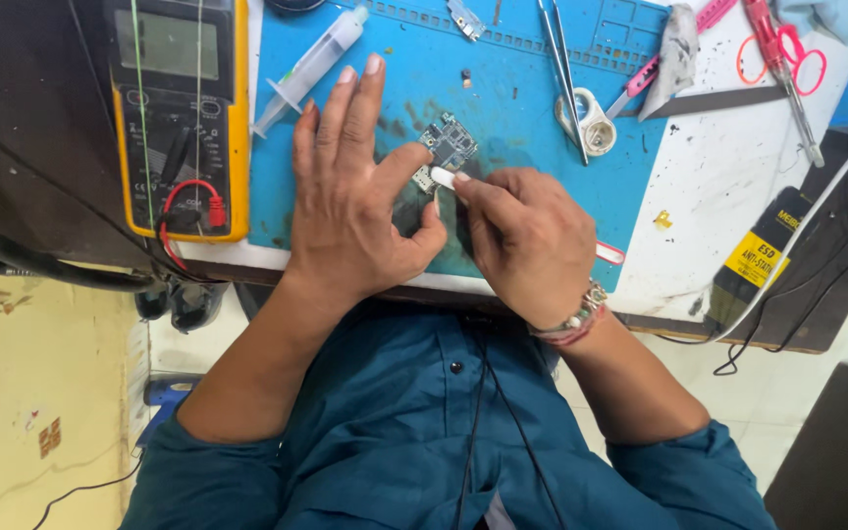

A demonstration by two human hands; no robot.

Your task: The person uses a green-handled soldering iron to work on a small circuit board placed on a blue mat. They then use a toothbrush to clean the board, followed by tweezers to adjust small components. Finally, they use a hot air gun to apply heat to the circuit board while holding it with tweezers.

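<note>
Blue mat [522, 108] covers most of the bench under both hands, with white bench top showing beyond its edge on the right-hand side. Outside the left hand lies a yellow multimeter [181, 118], well apart from the work, its red and black leads plugged in near the wrist. A syringe [311, 67] lies slanted just beyond the left fingertips. Past the right hand, farther up the mat, are tweezers [563, 74] and a small roll of tape [596, 123]; red-handled scissors [782, 54] rest well off to the right.

The left hand [350, 206] lies palm down, its fingers stretched out flat and slightly spread on the mat, the thumb angled across toward the right hand. The right hand [527, 236] is curled, thumb and forefinger pinching a small white tool [444, 178] whose tip points toward the left hand.

Between the two hands, just ahead of both thumbs, sits the small circuit board [449, 145]. It lies flat on the mat, its long axis running on a slant from the white tool's tip up and away from the body. The left forefinger's side lies just beside its near left edge and seems to steady it; whether it truly touches cannot be told. The right hand is the nearer, since its tool meets the board's lower corner.
</note>
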